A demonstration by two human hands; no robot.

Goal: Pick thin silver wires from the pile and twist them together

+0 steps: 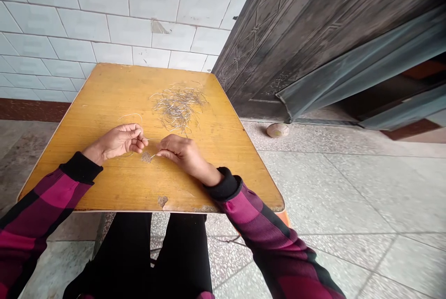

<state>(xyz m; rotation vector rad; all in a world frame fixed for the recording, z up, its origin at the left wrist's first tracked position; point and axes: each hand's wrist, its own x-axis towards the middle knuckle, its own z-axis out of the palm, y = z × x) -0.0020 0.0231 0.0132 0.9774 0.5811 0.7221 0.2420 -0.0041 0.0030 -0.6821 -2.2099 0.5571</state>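
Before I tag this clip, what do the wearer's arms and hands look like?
Long sleeves in a large magenta, dark purple and black check, with plain black cuffs. Left hand and right hand are bare, without gloves.

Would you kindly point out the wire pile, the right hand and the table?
wire pile [179,106], head view, its dense middle
right hand [185,152], head view, back of the hand
table [114,92], head view, bare tabletop

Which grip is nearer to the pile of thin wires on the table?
Right. The right grip is just below the wire pile in the picture; the left grip is farther off, to the pile's lower left.
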